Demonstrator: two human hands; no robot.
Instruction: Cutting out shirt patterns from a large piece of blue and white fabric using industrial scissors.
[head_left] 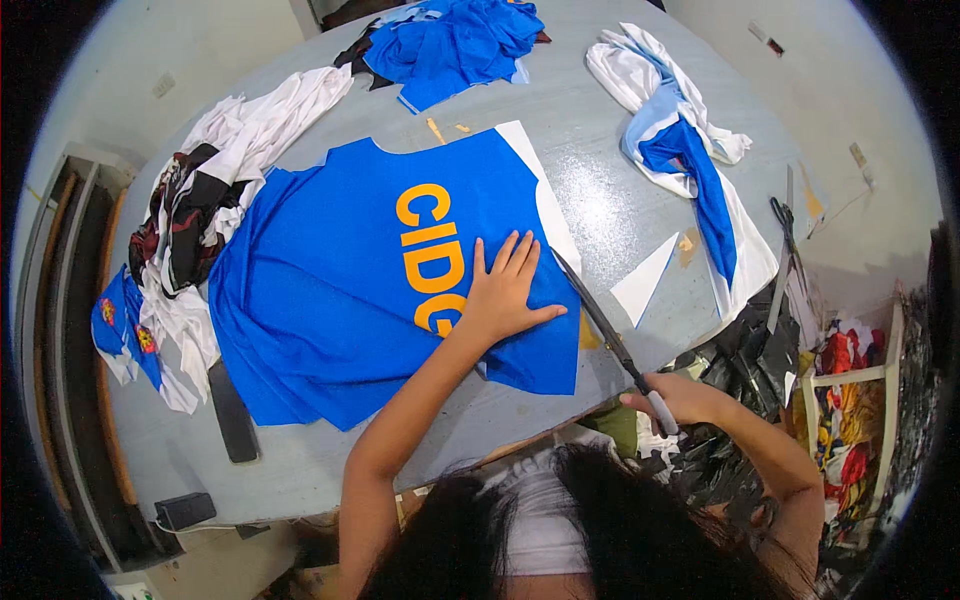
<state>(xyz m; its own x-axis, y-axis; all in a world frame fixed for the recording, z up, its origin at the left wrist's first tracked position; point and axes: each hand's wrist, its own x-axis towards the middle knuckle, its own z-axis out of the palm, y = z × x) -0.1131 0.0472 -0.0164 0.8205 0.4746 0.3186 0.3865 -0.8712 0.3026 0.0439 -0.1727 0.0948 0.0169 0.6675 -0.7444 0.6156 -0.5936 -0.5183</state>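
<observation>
A blue fabric panel with yellow lettering lies spread over the table, its left side wrinkled. My left hand presses flat on it, fingers spread, just right of the lettering. My right hand grips a pair of long dark scissors with a pale wrap on the handle. The blades point up and left along the panel's right edge, where a white fabric strip borders the blue. A loose white triangular scrap lies to the right of the blades. The tips are close to the cloth's edge.
Blue fabric is heaped at the far side, and white and dark garments at the left. White and blue cloth lies far right, near other scissors. A black phone-like slab sits at lower left. Black plastic borders the right edge.
</observation>
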